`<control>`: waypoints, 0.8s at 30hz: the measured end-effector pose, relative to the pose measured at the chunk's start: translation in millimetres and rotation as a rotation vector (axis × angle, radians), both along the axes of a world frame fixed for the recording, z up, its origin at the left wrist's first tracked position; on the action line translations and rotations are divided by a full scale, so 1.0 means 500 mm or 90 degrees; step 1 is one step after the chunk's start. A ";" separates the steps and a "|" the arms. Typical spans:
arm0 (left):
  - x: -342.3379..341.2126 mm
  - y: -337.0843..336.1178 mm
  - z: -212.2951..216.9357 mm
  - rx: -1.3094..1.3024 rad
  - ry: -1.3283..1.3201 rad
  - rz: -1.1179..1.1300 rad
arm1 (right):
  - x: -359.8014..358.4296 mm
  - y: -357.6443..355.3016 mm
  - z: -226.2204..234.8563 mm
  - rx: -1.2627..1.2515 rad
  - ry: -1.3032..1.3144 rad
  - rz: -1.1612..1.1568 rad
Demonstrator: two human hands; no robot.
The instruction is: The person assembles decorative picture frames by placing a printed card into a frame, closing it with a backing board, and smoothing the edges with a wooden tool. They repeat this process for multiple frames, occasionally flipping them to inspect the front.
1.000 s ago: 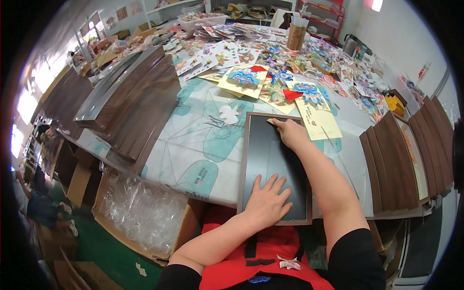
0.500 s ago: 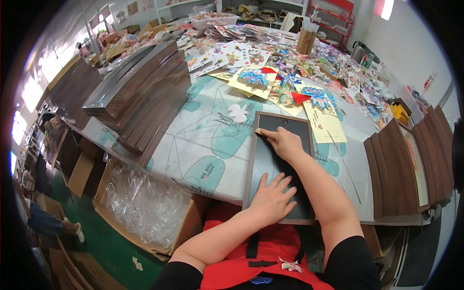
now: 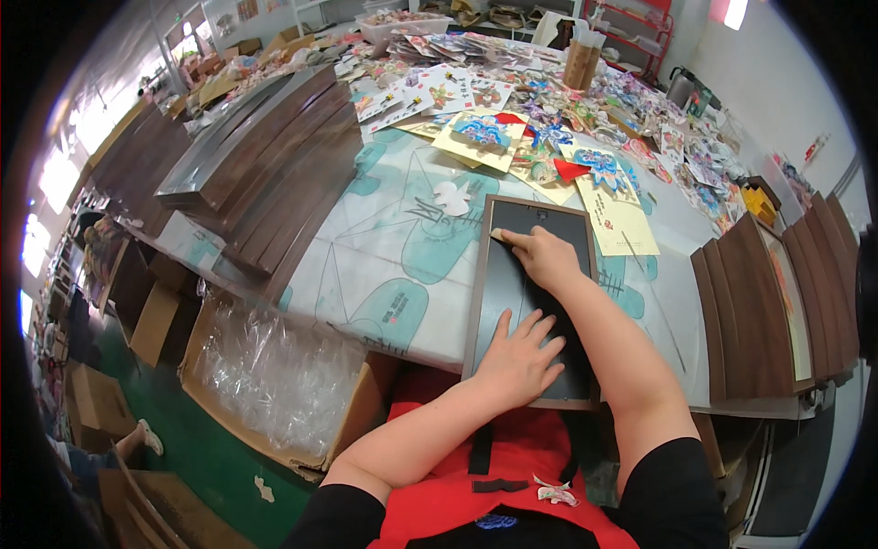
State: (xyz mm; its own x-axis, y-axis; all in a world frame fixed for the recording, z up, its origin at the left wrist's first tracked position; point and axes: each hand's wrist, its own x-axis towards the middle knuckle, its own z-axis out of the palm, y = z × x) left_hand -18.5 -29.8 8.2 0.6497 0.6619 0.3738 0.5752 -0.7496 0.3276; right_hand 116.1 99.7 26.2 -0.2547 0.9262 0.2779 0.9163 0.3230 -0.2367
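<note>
A brown picture frame lies face down at the table's front edge, with its dark backing board upward. My left hand rests on the lower part of the board, palm down and fingers spread. Farther up, my right hand pinches a small tan piece against the board, just inside the left rim. What kind of piece it is does not show. A small metal hanger sits near the board's far end.
Brown frames stand stacked at the left and right. Beyond my hands lie yellow cards, a white cutout and heaped colourful cutouts. A carton of clear plastic bags stands below the table's left front edge. Behind is a brown holder.
My right hand and the tan piece have shifted slightly toward me and inward from the frame's left rim. My left hand stays flat on the board. The whole view has tilted a little.
</note>
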 end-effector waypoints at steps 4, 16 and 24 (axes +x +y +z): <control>-0.042 -0.035 -0.002 0.001 -0.045 -0.021 | 0.005 -0.077 0.014 -0.104 0.138 0.050; -0.095 -0.060 -0.001 -0.019 -0.138 -0.105 | -0.005 -0.229 0.023 -0.074 0.051 0.225; -0.094 -0.064 -0.005 -0.020 -0.141 -0.093 | -0.010 -0.252 0.037 0.009 -0.064 0.234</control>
